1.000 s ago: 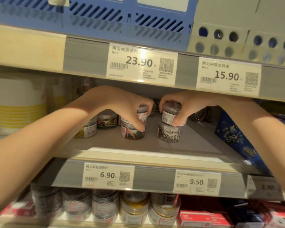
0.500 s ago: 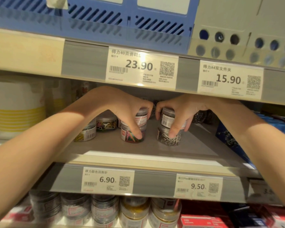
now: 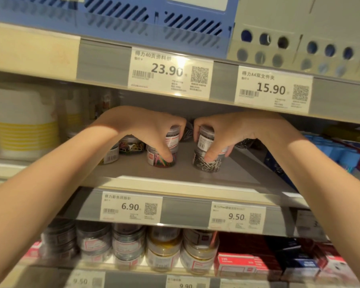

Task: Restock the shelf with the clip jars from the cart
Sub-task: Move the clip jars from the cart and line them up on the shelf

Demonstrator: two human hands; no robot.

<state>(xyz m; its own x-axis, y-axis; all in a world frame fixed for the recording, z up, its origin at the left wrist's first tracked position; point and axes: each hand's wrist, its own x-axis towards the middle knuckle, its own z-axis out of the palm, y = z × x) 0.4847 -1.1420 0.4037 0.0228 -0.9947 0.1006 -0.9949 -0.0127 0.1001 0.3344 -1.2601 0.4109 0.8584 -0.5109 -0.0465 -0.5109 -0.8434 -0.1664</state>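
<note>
Head view. The left hand (image 3: 154,129) curls over a clear jar (image 3: 172,138) stacked on a jar of coloured paper clips (image 3: 161,160), thumb pressed to the lower jar. Just beside it, the right hand (image 3: 222,132) grips a labelled jar (image 3: 205,138) atop a jar of silver paper clips (image 3: 207,164). Both stacks stand on the grey shelf (image 3: 226,177). Further jars (image 3: 131,144) sit beyond the left hand. Price tags (image 3: 131,207) line the shelf edge beneath the hands.
</note>
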